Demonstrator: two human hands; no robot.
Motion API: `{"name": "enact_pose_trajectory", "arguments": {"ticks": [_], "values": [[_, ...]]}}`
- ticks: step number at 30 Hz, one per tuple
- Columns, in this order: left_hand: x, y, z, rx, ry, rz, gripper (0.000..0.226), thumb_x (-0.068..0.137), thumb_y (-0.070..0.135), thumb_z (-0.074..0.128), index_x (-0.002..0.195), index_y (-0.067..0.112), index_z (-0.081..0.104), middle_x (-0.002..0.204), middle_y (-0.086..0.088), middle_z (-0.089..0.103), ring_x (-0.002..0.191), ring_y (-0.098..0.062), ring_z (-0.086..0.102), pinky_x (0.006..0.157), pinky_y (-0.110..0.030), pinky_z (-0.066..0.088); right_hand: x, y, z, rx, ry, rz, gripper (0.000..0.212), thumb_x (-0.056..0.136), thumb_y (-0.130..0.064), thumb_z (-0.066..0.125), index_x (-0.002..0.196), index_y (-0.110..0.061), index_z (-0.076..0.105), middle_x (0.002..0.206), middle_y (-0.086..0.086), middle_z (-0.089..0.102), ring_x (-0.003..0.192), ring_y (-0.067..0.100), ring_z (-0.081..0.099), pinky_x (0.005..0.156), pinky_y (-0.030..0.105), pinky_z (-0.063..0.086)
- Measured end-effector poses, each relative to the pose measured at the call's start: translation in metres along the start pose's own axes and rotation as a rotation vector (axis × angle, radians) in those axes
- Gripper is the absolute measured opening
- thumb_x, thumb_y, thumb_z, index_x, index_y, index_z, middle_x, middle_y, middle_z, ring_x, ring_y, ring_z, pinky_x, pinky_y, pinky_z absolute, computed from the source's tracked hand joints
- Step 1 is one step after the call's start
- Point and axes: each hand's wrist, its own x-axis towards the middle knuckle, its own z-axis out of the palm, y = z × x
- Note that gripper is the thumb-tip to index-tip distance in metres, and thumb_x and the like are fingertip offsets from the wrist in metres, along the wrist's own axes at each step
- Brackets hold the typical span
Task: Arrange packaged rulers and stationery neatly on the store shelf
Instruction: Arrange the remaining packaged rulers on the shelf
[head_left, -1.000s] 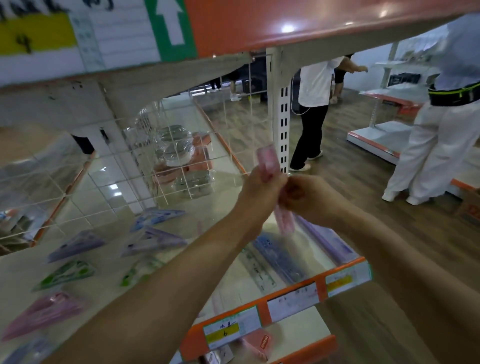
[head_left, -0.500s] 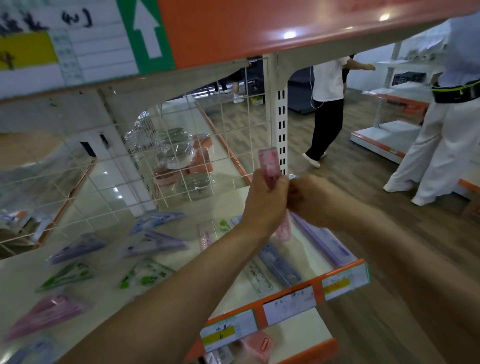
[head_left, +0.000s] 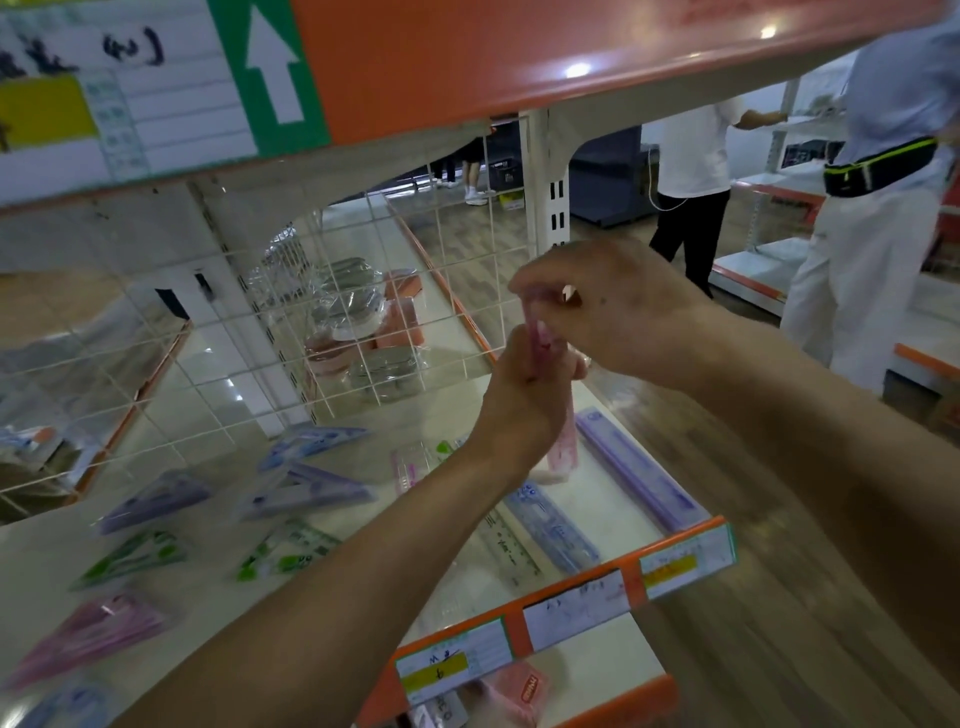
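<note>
— What's there?
— I see the shelf, with a purple ruler pack lying along its right end.
— Hands?
— My left hand grips the pink ruler pack upright above the shelf; my right hand pinches its top.

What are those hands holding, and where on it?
A pink packaged ruler: the left hand grips its middle, the right hand pinches its top end.
</note>
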Motion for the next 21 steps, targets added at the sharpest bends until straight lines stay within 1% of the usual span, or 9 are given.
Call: {"name": "enact_pose_trajectory", "arguments": {"ticks": [3, 4, 7, 9, 11, 13, 16, 19, 21], "values": [[-0.003, -0.006, 0.0, 0.041, -0.026, 0.002, 0.014, 0.099, 0.016, 0.043, 0.105, 0.008, 0.052, 0.086, -0.003, 0.065, 0.082, -0.011, 0.062, 0.082, -0.029, 0.049, 0.001, -0.002, 0.005, -0.037, -0.032, -0.024, 0.026, 0.095, -0.014, 0.047, 0.112, -0.021, 0.065, 0.113, -0.005, 0.064, 0.102, 0.015, 0.059, 0.087, 0.026, 0.047], [-0.006, -0.009, -0.002, 0.052, -0.042, -0.013, 0.013, 0.098, 0.015, 0.043, 0.103, 0.009, 0.053, 0.085, -0.001, 0.065, 0.083, -0.012, 0.062, 0.082, -0.029, 0.049, 0.0, -0.002, 0.007, -0.034, -0.053, -0.03, 0.029, 0.095, -0.014, 0.046, 0.116, -0.024, 0.064, 0.115, -0.006, 0.063, 0.103, 0.014, 0.059, 0.089, 0.027, 0.047], [-0.008, -0.01, -0.003, 0.026, -0.048, 0.0, 0.013, 0.097, 0.009, 0.043, 0.098, 0.01, 0.056, 0.081, 0.003, 0.064, 0.084, -0.01, 0.061, 0.083, -0.028, 0.047, 0.001, 0.0, 0.003, -0.001, -0.052, -0.034, 0.032, 0.094, -0.012, 0.047, 0.12, -0.024, 0.062, 0.109, -0.011, 0.057, 0.099, 0.006, 0.053, 0.079, 0.015, 0.042], [-0.008, -0.012, -0.003, 0.037, -0.056, 0.014, 0.012, 0.095, 0.007, 0.044, 0.098, 0.01, 0.055, 0.081, 0.003, 0.065, 0.085, -0.011, 0.063, 0.083, -0.029, 0.049, 0.002, 0.004, 0.004, -0.009, -0.029, -0.048, 0.032, 0.095, -0.013, 0.046, 0.119, -0.025, 0.063, 0.106, -0.012, 0.053, 0.1, 0.005, 0.05, 0.081, 0.016, 0.038], [-0.011, -0.014, -0.003, -0.008, -0.101, 0.006, 0.01, 0.097, 0.006, 0.044, 0.096, 0.01, 0.053, 0.081, 0.0, 0.065, 0.084, -0.015, 0.063, 0.081, -0.032, 0.051, 0.002, 0.008, 0.011, 0.039, -0.046, -0.042, 0.032, 0.096, -0.012, 0.046, 0.118, -0.027, 0.063, 0.105, -0.013, 0.055, 0.099, 0.007, 0.054, 0.086, 0.022, 0.045], [-0.01, -0.014, -0.005, -0.081, -0.144, -0.014, 0.011, 0.097, 0.003, 0.045, 0.095, 0.011, 0.053, 0.083, -0.005, 0.064, 0.083, -0.019, 0.064, 0.078, -0.035, 0.053, 0.006, 0.016, 0.013, 0.143, -0.053, -0.014, 0.033, 0.094, -0.009, 0.049, 0.118, -0.024, 0.063, 0.103, -0.012, 0.056, 0.096, 0.007, 0.057, 0.087, 0.022, 0.048], [-0.006, -0.008, -0.005, -0.211, -0.221, -0.144, 0.01, 0.096, 0.002, 0.046, 0.103, 0.008, 0.051, 0.088, -0.008, 0.065, 0.084, -0.022, 0.066, 0.076, -0.037, 0.056, 0.018, 0.031, 0.014, 0.239, -0.041, 0.027, 0.034, 0.09, -0.008, 0.056, 0.122, -0.019, 0.061, 0.101, -0.008, 0.058, 0.093, 0.007, 0.06, 0.086, 0.018, 0.05], [-0.007, -0.012, 0.0, -0.266, -0.287, -0.346, 0.01, 0.097, 0.003, 0.046, 0.104, 0.01, 0.05, 0.094, -0.011, 0.064, 0.087, -0.026, 0.066, 0.08, -0.041, 0.055, 0.022, 0.045, 0.023, 0.24, -0.173, 0.095, 0.029, 0.088, -0.007, 0.059, 0.116, -0.014, 0.067, 0.103, -0.006, 0.063, 0.089, 0.009, 0.062, 0.072, 0.008, 0.05], [-0.007, -0.017, 0.001, -0.276, -0.284, -0.418, 0.01, 0.097, 0.003, 0.046, 0.105, 0.009, 0.048, 0.095, -0.012, 0.064, 0.086, -0.026, 0.066, 0.081, -0.042, 0.054, 0.023, 0.053, 0.033, 0.276, -0.215, 0.128, 0.025, 0.087, -0.008, 0.062, 0.109, -0.014, 0.071, 0.104, -0.002, 0.068, 0.09, 0.015, 0.065, 0.077, 0.019, 0.054]]}}
